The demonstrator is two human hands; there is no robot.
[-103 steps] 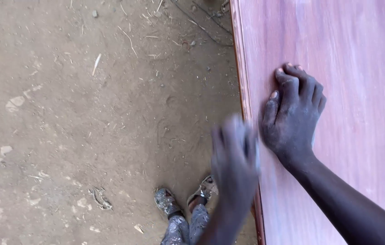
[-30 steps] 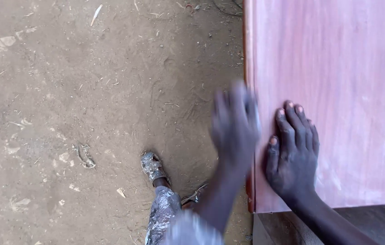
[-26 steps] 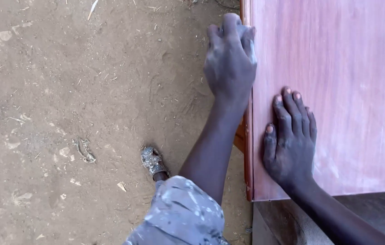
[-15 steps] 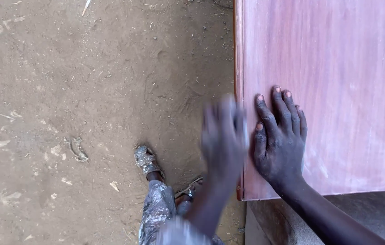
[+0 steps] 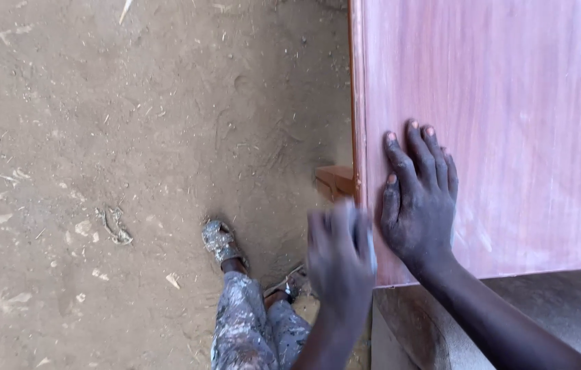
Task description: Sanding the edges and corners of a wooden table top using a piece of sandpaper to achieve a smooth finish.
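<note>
A large reddish-brown wooden board [image 5: 510, 103] fills the right side, its left edge running down the view. My right hand [image 5: 419, 199] lies flat on it near the lower left corner, fingers spread and pointing away from me. My left hand [image 5: 340, 253] is blurred with motion just beside the board's left edge, close to that corner, fingers curled. Whether it holds anything is hidden by the blur.
A small wooden block [image 5: 335, 181] sticks out from under the board's left edge. A grey surface [image 5: 544, 301] shows below the board. Dusty earth ground [image 5: 133, 137] with wood chips spreads left. My paint-spattered trousers [image 5: 242, 322] and shoe [image 5: 218, 240] are below.
My left hand reached far up along the board's left edge, then swept back toward me to the near corner. My right hand stayed flat on the board.
</note>
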